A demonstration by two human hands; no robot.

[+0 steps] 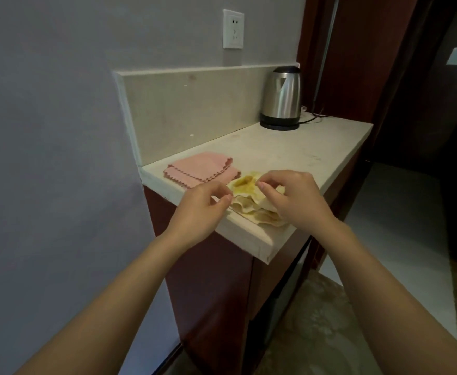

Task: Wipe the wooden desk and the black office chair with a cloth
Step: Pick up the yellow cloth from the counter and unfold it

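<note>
Pinching yellow cloth (245, 184) | left hand (200, 209), right hand (295, 198) both grip its edges | crumpled, stained, on counter (289, 152)

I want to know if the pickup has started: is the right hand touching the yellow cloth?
Touching. The head view shows the right hand lying over the yellow cloth, its fingertips pinching the cloth's upper fold, with no gap between them.

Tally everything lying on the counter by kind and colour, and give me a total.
pink cloth, folded: 1
yellow cloth, stained: 1
steel kettle on its base: 1
Total: 3
</note>
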